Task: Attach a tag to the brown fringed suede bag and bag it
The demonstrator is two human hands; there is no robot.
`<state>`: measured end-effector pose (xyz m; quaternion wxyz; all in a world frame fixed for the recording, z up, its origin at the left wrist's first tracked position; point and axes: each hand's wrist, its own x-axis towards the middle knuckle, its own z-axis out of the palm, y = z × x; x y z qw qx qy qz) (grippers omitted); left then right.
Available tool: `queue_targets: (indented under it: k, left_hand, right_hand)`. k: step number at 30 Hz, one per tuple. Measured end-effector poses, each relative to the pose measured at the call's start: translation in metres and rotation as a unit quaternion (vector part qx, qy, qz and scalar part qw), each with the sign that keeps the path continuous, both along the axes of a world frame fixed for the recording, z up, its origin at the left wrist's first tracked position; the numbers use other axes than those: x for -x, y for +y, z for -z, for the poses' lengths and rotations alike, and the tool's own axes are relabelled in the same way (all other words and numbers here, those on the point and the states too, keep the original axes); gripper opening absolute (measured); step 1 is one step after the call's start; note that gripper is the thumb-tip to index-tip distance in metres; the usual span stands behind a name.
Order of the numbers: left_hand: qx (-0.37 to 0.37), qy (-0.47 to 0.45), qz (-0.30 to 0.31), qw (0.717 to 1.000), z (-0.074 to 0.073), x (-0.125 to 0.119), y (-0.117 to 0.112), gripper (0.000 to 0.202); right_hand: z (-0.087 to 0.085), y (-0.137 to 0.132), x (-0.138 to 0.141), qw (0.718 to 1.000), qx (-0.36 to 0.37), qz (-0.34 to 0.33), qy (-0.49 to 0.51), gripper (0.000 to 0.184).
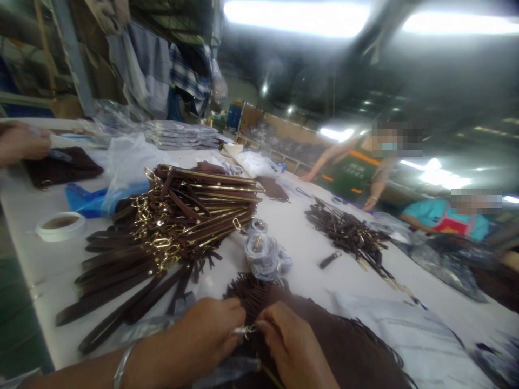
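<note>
I see the left hand (222,327) and the right hand (288,340) meeting over the brown fringed piece (324,327), with fingers nearly closed, pinching a small metal clasp (244,330) from its two sides, probably so that it cannot turn. This clasp is near the fringe, and the heap of gold-edged brown pieces (211,202) lies just beyond, perhaps for staying within easy reach.
</note>
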<state>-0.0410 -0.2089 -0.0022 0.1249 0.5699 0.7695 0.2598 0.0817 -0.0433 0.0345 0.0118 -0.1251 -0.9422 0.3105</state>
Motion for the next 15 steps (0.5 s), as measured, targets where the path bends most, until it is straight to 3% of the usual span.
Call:
queue_targets:
  k: [7, 15]
  left_hand:
    - [-0.005, -0.006, 0.007, 1.0, 0.002, 0.001, 0.002, 0.011]
    - [-0.011, 0.0, -0.01, 1.0, 0.007, -0.001, 0.002, 0.015]
  right_hand:
    - [0.006, 0.0, 0.0, 0.999, -0.022, -0.041, 0.009, 0.016]
    - [-0.01, 0.002, 0.001, 0.997, -0.044, -0.057, -0.041, 0.017]
